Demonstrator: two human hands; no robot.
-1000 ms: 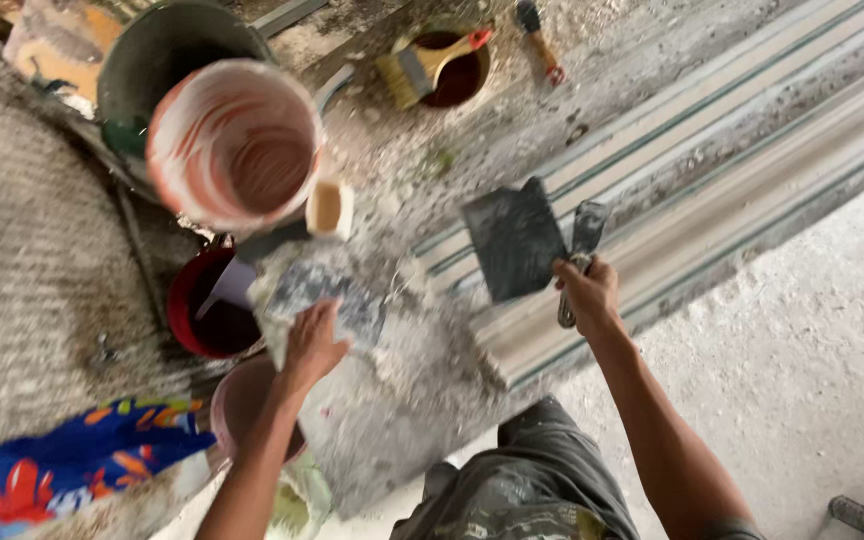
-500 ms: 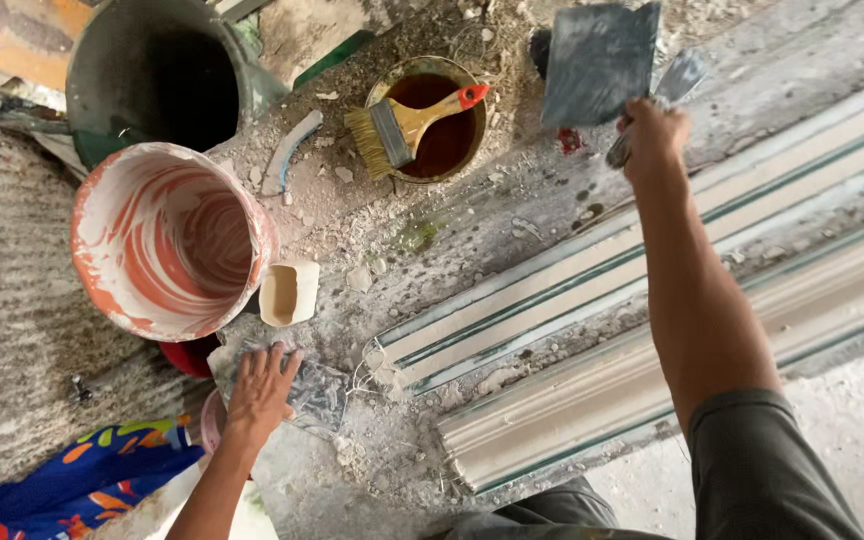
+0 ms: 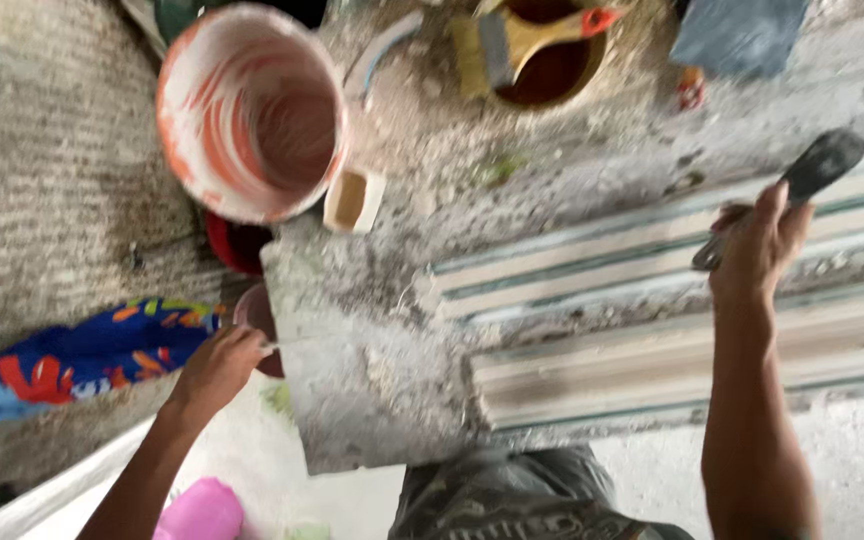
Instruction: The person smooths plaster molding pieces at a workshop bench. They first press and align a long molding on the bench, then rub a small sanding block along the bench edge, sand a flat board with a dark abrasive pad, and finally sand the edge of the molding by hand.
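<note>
Plaster dust covers the rough grey counter (image 3: 512, 190). On its right side the right hand (image 3: 757, 245) is clamped on the dark handle of a flat grey metal trowel (image 3: 742, 35), whose blade lies up by the counter's far edge. At the near left corner the left hand (image 3: 217, 365) is closed on the rim of a small reddish bowl (image 3: 252, 310). Beyond it stands a white plastic bucket smeared with red paint (image 3: 252, 110), beside a brown tin holding a yellow-handled brush (image 3: 542, 45).

No packages, labels, signs, screens.
</note>
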